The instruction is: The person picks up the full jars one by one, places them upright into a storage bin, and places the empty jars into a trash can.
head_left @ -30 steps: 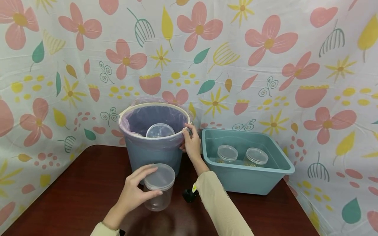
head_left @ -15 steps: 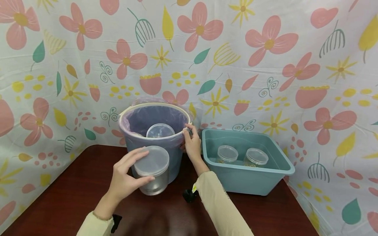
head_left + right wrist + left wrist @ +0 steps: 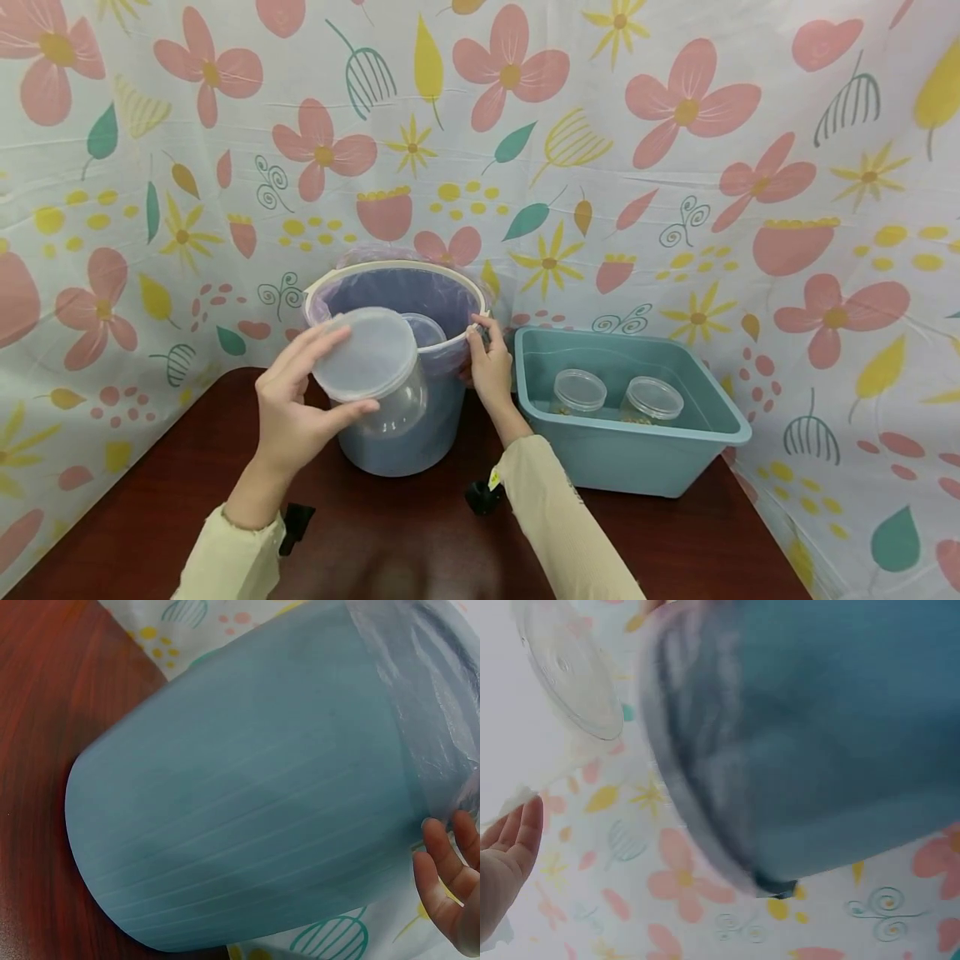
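Note:
In the head view my left hand [image 3: 288, 404] holds a clear plastic jar [image 3: 367, 354] with a frosted lid, fingers on the far side and thumb on the near side. Tilted and raised, the jar overlaps the front rim of a blue round bin [image 3: 405, 442]. A translucent purple liner [image 3: 322, 304] lines this bin, under a cream rim ring. My right hand [image 3: 491, 367] grips the right side of that rim, its fingers also seen against the liner in the right wrist view. Inside the bin, a second clear container [image 3: 425, 331] is partly hidden behind the held jar.
To the right, a teal rectangular tub [image 3: 622, 458] stands on the dark red wooden table [image 3: 390, 533]. Two lidded clear jars [image 3: 580, 389] sit in it. A floral cloth [image 3: 600, 183] hangs behind and at the sides.
My left hand has lifted the jar up and leftward, from low in front of the bin to its rim, tilting it more. My right hand stays on the rim.

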`<state>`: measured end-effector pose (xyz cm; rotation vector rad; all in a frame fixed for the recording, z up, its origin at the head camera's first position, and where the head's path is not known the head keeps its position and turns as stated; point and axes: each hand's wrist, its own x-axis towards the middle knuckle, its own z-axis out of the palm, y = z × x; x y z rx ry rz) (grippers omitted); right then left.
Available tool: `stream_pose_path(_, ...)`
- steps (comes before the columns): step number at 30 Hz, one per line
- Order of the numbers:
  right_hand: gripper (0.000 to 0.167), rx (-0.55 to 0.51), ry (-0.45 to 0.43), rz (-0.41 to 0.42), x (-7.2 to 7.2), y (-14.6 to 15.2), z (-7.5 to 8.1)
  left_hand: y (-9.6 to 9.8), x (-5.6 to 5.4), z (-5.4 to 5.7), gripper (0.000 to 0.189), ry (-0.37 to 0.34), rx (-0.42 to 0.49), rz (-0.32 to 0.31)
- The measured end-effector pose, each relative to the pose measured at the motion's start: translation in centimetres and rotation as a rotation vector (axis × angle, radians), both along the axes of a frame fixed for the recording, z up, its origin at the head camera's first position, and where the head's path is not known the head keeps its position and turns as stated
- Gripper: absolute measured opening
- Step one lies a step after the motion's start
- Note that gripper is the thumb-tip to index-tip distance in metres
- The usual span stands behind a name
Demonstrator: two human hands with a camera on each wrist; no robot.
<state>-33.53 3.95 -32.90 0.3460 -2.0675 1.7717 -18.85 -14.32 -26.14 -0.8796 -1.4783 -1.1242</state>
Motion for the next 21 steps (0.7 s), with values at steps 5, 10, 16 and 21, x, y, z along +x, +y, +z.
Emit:
stream_pose_path(5, 0.037, -0.002, -0.014, 0.012, 0.1, 0.1, 0.0, -0.3, -1.1, 0.6, 0.074, 0.023, 0.076, -0.021)
stream_pose_path(10, 0.039, -0.005, -0.006, 0.021, 0.0, 0.1, -0.1, 0.1, -2.0, 1.5, 0.075, 0.045, 0.113, 0.038)
stream_pose_path(16, 0.037, 0.000, -0.006, 0.015, 0.2, 0.1, 0.0, 0.7, -3.4, 1.8, 0.079, 0.027, 0.170, 0.214)
stream_pose_path(21, 0.036, 0.004, 0.000, 0.003, 0.3, 0.1, 0.1, 1.2, -4.6, 1.8, 0.083, -0.037, 0.188, 0.258)
